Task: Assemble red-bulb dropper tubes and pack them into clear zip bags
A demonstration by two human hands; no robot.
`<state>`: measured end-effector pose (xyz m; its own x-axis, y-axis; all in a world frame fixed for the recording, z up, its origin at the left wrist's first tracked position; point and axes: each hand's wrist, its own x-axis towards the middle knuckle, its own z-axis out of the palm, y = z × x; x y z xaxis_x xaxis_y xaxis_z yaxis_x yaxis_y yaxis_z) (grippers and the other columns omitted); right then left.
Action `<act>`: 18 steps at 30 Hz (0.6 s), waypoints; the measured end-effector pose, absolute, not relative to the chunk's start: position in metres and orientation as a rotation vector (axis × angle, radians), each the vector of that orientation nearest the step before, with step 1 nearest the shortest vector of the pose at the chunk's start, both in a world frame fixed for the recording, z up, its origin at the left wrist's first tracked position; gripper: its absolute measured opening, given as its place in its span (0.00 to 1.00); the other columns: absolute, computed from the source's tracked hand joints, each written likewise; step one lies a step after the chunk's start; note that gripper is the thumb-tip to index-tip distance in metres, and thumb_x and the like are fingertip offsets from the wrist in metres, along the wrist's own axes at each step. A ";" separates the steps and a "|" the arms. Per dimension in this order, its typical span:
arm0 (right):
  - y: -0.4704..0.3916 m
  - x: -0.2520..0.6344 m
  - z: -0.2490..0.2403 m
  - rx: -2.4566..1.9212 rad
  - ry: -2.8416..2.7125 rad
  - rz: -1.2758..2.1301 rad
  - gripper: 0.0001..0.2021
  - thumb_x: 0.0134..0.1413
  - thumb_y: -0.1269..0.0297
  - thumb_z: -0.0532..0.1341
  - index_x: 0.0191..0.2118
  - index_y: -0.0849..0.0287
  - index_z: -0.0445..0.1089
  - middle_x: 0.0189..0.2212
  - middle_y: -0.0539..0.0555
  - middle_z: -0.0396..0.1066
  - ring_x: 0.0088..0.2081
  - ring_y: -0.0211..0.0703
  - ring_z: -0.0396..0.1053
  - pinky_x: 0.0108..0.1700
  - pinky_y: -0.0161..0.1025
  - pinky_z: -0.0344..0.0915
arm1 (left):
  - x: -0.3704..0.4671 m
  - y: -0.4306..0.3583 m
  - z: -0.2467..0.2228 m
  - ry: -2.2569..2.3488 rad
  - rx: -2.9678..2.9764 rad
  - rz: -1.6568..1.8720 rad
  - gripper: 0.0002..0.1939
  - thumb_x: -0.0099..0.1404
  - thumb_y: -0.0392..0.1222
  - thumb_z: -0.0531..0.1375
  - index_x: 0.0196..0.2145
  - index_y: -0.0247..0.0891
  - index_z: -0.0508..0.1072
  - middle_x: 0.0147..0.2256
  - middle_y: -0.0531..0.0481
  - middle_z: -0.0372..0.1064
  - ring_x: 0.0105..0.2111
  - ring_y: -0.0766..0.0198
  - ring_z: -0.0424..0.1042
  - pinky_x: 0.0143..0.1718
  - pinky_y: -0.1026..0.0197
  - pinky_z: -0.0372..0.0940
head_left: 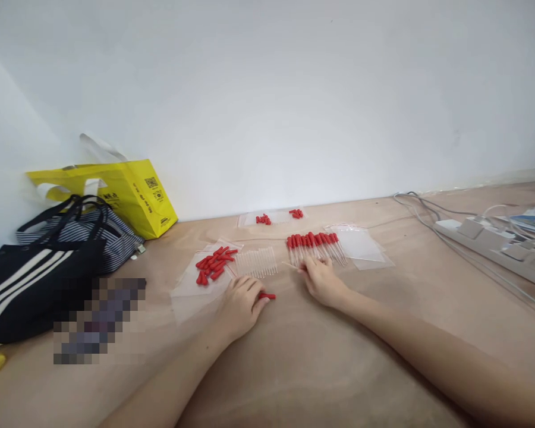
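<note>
My left hand point(241, 306) is closed around a red rubber dropper bulb point(269, 295), whose end sticks out past the thumb. Between the fingertips of my right hand point(321, 282) is a thin clear dropper tube point(289, 264), pointing left. Just beyond the left hand, several clear tubes point(256, 261) lie side by side in a row. To their left, loose red bulbs point(214, 263) are heaped on a clear plastic bag point(185, 290). Beyond the right hand lies a row of droppers point(312, 240) with red bulbs on their tubes, partly hidden by the fingers.
Another clear bag point(361, 246) lies flat at right. Near the wall, a bag point(246, 220) holds red bulbs and tubes. A yellow bag point(154, 202) and a black striped bag point(44, 285) stand at left. A white power strip point(494, 246) with cables lies at right.
</note>
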<state>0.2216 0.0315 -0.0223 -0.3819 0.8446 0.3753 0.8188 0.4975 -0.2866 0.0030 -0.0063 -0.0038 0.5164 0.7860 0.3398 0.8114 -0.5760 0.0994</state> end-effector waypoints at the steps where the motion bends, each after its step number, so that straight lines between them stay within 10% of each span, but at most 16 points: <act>1: 0.027 0.233 -0.027 -1.273 -2.289 0.133 0.10 0.56 0.72 0.44 0.33 0.63 0.61 0.30 0.55 0.68 0.32 0.41 0.63 0.41 0.41 0.52 | 0.004 -0.006 -0.006 -1.405 -2.700 -0.569 0.07 0.61 0.41 0.52 0.34 0.39 0.68 0.36 0.48 0.68 0.38 0.58 0.64 0.40 0.55 0.56; 18: 0.002 0.234 -0.030 -1.001 -2.291 0.235 0.11 0.56 0.71 0.48 0.39 0.59 0.66 0.32 0.54 0.67 0.36 0.39 0.63 0.42 0.42 0.53 | 0.020 -0.003 -0.013 -1.521 -2.667 -0.789 0.07 0.63 0.41 0.50 0.32 0.40 0.67 0.32 0.53 0.69 0.36 0.62 0.65 0.44 0.53 0.51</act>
<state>0.2337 0.0020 -0.0296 -0.5208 0.7128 0.4699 0.6023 0.6968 -0.3895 0.0200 -0.0029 -0.0128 0.4159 0.8143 0.4049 0.7999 -0.5394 0.2630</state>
